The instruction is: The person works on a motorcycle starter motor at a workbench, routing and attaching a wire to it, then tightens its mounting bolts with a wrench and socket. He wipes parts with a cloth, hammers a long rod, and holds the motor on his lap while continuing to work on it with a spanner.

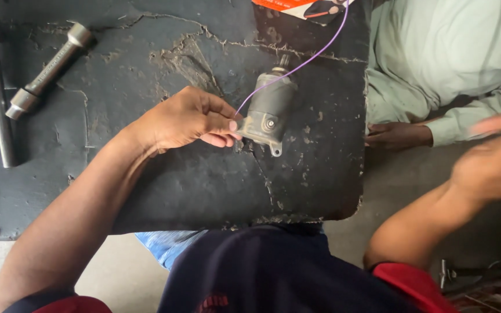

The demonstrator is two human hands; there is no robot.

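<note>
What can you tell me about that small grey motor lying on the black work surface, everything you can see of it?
The small grey motor is a stubby metal cylinder, dusty and worn, lying on its side on the cracked black work surface. Its near end has a flat cap with a round bolt and a small mounting ear with a hole; the far end narrows to a short shaft. A thin purple wire runs over its body. The left hand pinches the wire's end right at the motor's near end. The right hand is off to the side, blurred.
</note>
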